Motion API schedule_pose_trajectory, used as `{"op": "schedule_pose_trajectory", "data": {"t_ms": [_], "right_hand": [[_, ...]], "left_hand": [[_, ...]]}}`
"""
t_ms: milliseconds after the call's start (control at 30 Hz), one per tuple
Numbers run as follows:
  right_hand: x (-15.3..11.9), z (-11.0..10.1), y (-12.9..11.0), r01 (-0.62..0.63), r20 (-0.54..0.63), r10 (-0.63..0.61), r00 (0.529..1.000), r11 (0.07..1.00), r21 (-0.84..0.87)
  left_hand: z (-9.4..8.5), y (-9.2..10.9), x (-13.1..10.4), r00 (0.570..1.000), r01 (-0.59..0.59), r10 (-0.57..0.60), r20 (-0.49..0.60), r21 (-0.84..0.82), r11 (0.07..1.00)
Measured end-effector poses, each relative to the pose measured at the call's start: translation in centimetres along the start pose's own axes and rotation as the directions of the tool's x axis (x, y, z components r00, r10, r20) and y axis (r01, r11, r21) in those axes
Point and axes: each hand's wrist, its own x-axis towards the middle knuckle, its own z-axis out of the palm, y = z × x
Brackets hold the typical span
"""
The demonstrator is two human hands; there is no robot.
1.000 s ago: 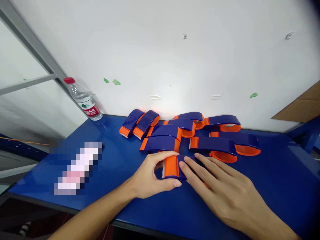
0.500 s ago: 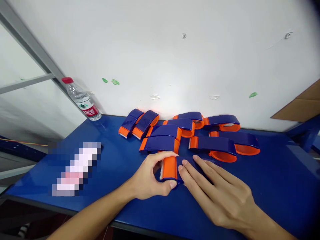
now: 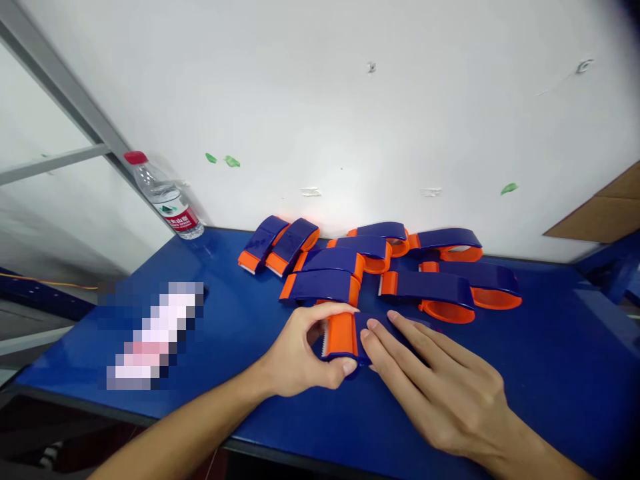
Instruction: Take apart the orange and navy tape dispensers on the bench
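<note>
A tape dispenser (image 3: pixel 341 335) with a blue body, an orange end and a toothed cutting edge lies between my hands, toothed end to the left. My left hand (image 3: pixel 300 357) grips that orange end, thumb on the near side and forefinger on the far side. From the right, my right hand (image 3: pixel 445 387) holds the blue body, its long fingers laid over the top; the thumb is mostly hidden. This hand covers most of the body. Just behind, a similar tape dispenser (image 3: pixel 323 285) lies close to my left fingers, and another tape dispenser (image 3: pixel 433 288) sits beyond my right fingers.
More blue and orange tape dispensers (image 3: pixel 295 241) spread along the back of the blue table (image 3: pixel 240 347). A water bottle (image 3: pixel 173 203) with a red cap stands at the back left. A blurred-out flat object (image 3: pixel 157 337) lies at left. Behind rises a white wall (image 3: pixel 320 113); cardboard (image 3: pixel 595 213) shows at right.
Both hands keep almost the same position on the tape dispenser. The whole view has shifted very slightly.
</note>
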Motion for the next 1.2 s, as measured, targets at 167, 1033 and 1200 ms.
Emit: {"op": "schedule_pose_trajectory", "data": {"t_ms": [167,1033,1200], "right_hand": [[0.0,-0.2,0.0,-0.002,-0.006,0.002,1.000,1.000,0.022],[-0.1,-1.2,0.5,-0.093,0.086,0.080,0.993,0.984,0.151],[-0.1,-1.9,0.3,-0.199,0.107,0.176,0.979,0.944,0.264]], "left_hand": [[0.1,0.2,0.0,0.999,0.032,-0.032,-0.006,-0.029,0.999],[-0.4,-0.5,0.0,0.998,-0.044,0.045,0.040,-0.029,0.999],[-0.8,-0.5,0.0,0.983,-0.154,0.148,0.110,0.040,0.987]]}}
